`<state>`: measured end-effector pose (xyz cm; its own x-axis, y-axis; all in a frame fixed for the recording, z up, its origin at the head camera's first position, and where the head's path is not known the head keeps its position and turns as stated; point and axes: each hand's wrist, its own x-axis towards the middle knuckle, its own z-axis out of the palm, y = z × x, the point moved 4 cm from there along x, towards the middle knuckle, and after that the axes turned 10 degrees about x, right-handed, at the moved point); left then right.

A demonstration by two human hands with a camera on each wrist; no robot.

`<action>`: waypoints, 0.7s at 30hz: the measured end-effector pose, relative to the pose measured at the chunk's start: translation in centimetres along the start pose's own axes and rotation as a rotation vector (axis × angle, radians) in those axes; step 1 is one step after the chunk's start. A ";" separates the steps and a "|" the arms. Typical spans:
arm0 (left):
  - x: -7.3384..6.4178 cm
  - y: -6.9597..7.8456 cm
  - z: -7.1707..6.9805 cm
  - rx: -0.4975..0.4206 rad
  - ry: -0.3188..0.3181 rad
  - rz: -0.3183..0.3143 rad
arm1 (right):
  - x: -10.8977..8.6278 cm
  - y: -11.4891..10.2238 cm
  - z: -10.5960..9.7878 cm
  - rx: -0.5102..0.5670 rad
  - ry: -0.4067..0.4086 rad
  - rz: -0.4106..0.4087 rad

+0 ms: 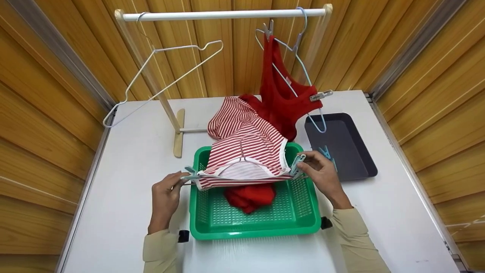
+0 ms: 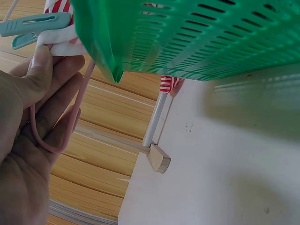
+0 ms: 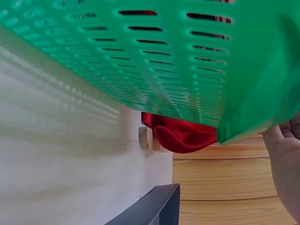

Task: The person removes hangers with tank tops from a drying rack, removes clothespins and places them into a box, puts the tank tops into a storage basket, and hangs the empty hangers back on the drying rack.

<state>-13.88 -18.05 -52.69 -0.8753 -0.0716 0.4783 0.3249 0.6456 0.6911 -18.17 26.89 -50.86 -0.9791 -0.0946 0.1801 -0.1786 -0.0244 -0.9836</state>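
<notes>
A red-and-white striped sleeveless top [image 1: 248, 146] with white trim drapes over a pink hanger [image 1: 242, 151], above the basket and out over its far edge. My left hand [image 1: 166, 193] pinches the top's white shoulder strap [image 2: 63, 42], beside a teal clothespin [image 2: 35, 24] clipped there. The hanger's pink end loops down in front of that hand's fingers. At the other shoulder, my right hand [image 1: 322, 175] pinches a second teal clothespin [image 1: 297, 165]. The right wrist view shows only part of this hand, so its grip is hidden there.
Below is a green basket [image 1: 254, 234] with red cloth [image 1: 250, 197] inside. A rack [image 1: 223, 15] carries a bare hanger [image 1: 166, 49] and a red garment [image 1: 278, 87] pegged to a blue hanger. On the right lies a dark tray [image 1: 352, 151] with a blue clothespin [image 1: 326, 152].
</notes>
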 end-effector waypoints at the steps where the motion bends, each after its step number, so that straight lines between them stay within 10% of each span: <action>1: 0.0 0.0 0.0 0.000 0.001 -0.002 | 0.0 0.0 0.0 0.002 0.000 0.002; 21: 0.5 0.2 0.8 0.007 0.046 0.045 | 0.5 0.4 -0.1 -0.016 0.037 -0.070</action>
<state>-14.59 -17.34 -52.79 -0.8427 -0.0772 0.5329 0.3604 0.6545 0.6647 -18.73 26.94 -51.19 -0.9670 -0.0566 0.2483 -0.2479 -0.0140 -0.9687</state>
